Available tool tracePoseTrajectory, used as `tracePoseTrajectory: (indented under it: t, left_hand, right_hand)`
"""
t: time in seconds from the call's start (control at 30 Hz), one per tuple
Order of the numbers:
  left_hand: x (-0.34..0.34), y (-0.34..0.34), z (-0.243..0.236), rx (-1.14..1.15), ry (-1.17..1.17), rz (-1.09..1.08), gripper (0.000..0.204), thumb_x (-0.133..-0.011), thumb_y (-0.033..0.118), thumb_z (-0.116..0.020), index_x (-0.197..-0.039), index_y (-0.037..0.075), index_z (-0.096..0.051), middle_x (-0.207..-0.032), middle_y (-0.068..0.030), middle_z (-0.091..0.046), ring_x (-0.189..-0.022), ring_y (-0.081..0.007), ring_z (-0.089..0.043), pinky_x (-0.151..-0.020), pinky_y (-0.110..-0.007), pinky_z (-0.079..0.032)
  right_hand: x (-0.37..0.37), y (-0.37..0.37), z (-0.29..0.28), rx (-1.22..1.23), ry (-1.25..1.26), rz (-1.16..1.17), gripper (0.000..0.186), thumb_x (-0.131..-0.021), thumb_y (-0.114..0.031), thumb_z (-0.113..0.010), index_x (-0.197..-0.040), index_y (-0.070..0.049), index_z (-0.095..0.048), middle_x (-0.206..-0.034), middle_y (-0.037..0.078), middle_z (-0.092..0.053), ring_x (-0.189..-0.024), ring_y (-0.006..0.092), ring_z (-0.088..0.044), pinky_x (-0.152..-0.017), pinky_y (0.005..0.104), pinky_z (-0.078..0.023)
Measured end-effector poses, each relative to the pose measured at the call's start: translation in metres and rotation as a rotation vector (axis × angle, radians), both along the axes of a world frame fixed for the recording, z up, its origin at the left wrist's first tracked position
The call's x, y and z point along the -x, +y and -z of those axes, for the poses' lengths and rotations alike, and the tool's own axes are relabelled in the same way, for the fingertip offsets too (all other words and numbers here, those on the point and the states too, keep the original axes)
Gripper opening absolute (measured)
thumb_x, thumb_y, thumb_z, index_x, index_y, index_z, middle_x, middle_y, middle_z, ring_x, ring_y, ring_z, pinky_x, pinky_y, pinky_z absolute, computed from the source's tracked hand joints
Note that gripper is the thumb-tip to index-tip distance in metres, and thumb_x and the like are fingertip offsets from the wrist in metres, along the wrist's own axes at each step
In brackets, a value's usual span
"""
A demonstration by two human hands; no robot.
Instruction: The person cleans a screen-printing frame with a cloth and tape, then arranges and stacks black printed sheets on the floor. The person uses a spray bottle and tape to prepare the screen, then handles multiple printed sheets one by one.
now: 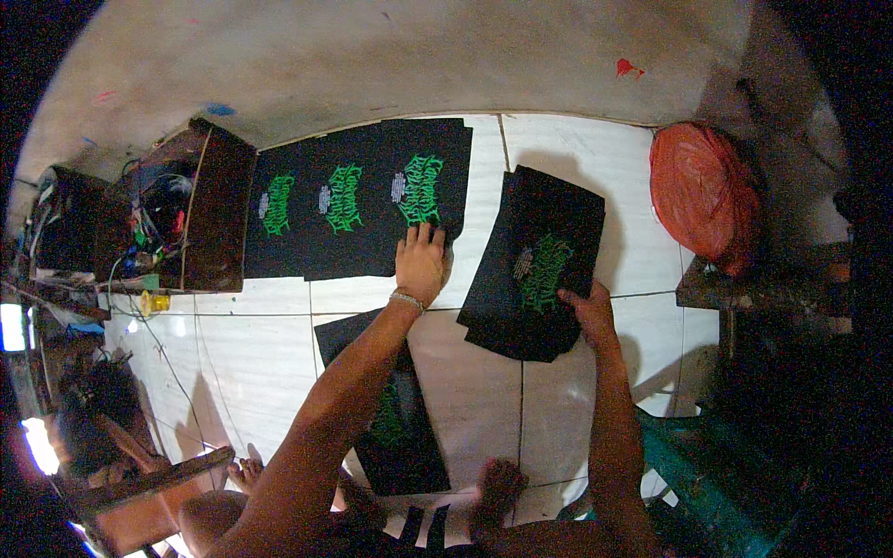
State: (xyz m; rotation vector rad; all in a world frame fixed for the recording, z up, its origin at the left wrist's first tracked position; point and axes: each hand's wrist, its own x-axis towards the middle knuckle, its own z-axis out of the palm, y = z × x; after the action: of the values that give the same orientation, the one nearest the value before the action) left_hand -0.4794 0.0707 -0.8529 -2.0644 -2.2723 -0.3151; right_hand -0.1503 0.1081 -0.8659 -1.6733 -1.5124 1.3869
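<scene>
My left hand (421,264) lies with its fingers stretched out on the lower edge of a black printed cloth panel (446,167). This panel is the rightmost of a row of overlapping black panels on the floor, each with a spiky green print and a small pale print beside it. My right hand (592,311) grips the right edge of a stack of black cloth panels (558,209), thumb on top; its fingers underneath are hidden. The stack is tilted, and its top panel has the same green design, dimmer. Another black panel (409,451) lies partly under my left forearm.
White floor tiles (260,335) spread below the wall. A brown wooden box (219,209) full of odds and ends stands left of the row, near a yellow roll (154,302) and loose cords. At right are a red plastic bag (704,191) and a green plastic chair (693,484).
</scene>
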Motion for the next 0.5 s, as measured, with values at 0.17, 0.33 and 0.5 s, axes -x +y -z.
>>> tracePoseTrajectory:
  t: [0.17,0.33,0.5]
  left_hand:
    - [-0.026,-0.009,-0.013,-0.182,-0.257,-0.007,0.013,-0.085,0.018,-0.059,-0.090,0.007,-0.065,-0.092,-0.0151,-0.060,-0.087,-0.0345,-0.059,-0.074,-0.048,-0.047]
    - [-0.122,-0.074,-0.031,0.226,-0.609,0.105,0.031,-0.088,0.027,-0.058,-0.109,0.005,-0.066,-0.119,-0.0181,-0.059,-0.106,-0.0382,-0.056,-0.087,-0.050,-0.049]
    - [-0.071,-0.066,-0.029,0.058,-0.623,0.084,0.050,-0.078,0.034,-0.071,-0.112,-0.002,-0.060,-0.112,-0.0244,-0.061,-0.107,-0.0413,-0.056,-0.096,-0.051,-0.044]
  right_hand:
    - [0.025,-0.018,-0.006,-0.001,-0.021,-0.020,0.040,-0.083,-0.019,-0.075,-0.114,0.002,-0.062,-0.109,0.012,-0.069,-0.097,0.0249,-0.065,-0.091,0.0378,-0.049]
    - [0.052,-0.012,-0.009,0.295,0.153,0.049,0.048,-0.080,-0.030,-0.077,-0.115,-0.001,-0.063,-0.105,0.014,-0.070,-0.093,0.0325,-0.066,-0.087,0.0414,-0.051]
    - [0.054,-0.008,0.008,0.053,-0.040,-0.022,0.033,-0.082,-0.013,-0.074,-0.111,-0.001,-0.065,-0.104,0.010,-0.071,-0.092,0.0209,-0.066,-0.087,0.0373,-0.050]
